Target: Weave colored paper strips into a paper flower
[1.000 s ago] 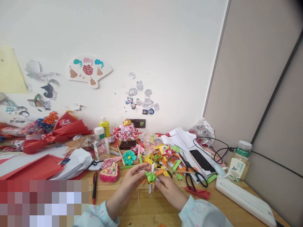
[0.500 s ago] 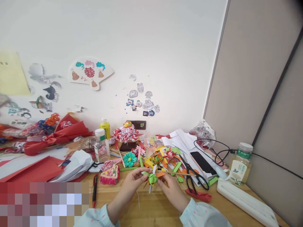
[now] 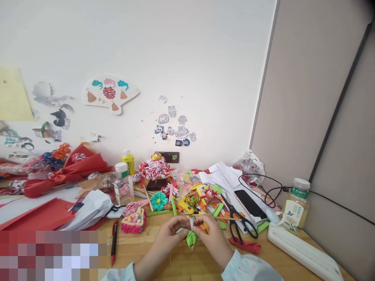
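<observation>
Between my two hands, low in the middle of the head view, is a folded green paper flower (image 3: 191, 239) with a white strip sticking up from its far side. My left hand (image 3: 173, 236) pinches it from the left, thumb and fingertips at the white strip. From the right, my right hand (image 3: 208, 235) closes thumb and forefinger on the same flower. The fingertips of both hands nearly meet, and they cover part of the paper. Just beyond lie a yellow cutter (image 3: 187, 207) and a finished green and orange paper flower (image 3: 192, 200).
Black scissors (image 3: 237, 222) and a phone (image 3: 250, 203) lie to the right, beside a jar (image 3: 296, 207) and a white elongated device (image 3: 304, 249). Leftward are a pink heart-shaped box (image 3: 133, 223), a black and red pen (image 3: 114, 242) and red wrapping paper (image 3: 38, 216).
The green flower has been turned, its white strip now pointing away between my fingertips. My hands have come closer together and slightly lower in view. The camera has shifted slightly.
</observation>
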Action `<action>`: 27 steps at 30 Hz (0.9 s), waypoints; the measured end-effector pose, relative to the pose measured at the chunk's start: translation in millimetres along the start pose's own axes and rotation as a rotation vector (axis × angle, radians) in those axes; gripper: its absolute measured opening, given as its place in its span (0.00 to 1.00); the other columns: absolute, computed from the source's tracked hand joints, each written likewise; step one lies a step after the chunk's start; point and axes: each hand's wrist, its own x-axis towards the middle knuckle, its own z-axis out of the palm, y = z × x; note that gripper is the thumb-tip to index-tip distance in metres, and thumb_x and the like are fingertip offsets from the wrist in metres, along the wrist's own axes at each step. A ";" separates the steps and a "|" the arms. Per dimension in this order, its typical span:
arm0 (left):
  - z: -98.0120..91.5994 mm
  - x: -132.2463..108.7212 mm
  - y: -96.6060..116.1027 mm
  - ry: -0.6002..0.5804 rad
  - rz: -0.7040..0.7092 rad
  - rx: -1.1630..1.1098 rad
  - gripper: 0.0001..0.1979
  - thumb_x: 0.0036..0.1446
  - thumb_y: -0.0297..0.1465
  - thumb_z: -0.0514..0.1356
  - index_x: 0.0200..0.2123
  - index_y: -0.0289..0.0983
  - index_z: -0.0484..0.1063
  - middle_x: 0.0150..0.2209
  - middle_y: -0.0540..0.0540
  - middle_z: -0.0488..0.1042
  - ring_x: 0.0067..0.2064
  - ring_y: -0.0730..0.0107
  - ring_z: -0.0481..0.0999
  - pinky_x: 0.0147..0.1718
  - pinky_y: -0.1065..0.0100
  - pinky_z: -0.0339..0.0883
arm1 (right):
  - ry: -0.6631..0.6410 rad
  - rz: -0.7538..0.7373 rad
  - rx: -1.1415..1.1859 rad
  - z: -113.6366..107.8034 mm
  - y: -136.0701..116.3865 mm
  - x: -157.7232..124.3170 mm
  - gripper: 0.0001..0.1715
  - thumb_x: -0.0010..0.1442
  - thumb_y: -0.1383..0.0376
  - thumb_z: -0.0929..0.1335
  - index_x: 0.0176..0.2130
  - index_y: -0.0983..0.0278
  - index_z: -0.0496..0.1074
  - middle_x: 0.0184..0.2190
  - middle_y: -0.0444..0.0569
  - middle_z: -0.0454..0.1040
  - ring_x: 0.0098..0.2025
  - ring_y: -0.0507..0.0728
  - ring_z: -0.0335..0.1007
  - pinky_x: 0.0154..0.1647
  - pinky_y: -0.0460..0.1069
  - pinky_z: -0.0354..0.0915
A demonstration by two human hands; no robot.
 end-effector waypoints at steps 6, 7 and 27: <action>4.3 -3.7 -3.7 0.074 0.023 0.084 0.11 0.41 0.36 0.67 0.29 0.36 0.75 0.32 0.44 0.78 0.37 0.60 0.76 0.39 0.63 0.68 | 0.003 -0.026 -0.026 3.1 -5.1 -2.1 0.06 0.50 0.74 0.67 0.30 0.64 0.67 0.31 0.47 0.70 0.37 0.57 0.65 0.39 0.50 0.60; 4.9 -4.4 -3.6 0.088 0.031 0.106 0.11 0.41 0.35 0.67 0.29 0.36 0.75 0.31 0.44 0.78 0.36 0.60 0.76 0.38 0.63 0.68 | 0.002 -0.030 -0.036 2.9 -6.4 -2.2 0.07 0.50 0.74 0.67 0.29 0.64 0.67 0.31 0.46 0.70 0.36 0.57 0.65 0.39 0.50 0.60; 8.9 -10.6 7.2 0.135 0.118 0.274 0.04 0.44 0.31 0.64 0.26 0.38 0.73 0.27 0.48 0.76 0.31 0.65 0.74 0.32 0.69 0.68 | -0.015 -0.137 -0.055 -0.5 -12.6 -4.7 0.08 0.51 0.75 0.68 0.31 0.63 0.68 0.31 0.45 0.70 0.37 0.56 0.64 0.39 0.49 0.59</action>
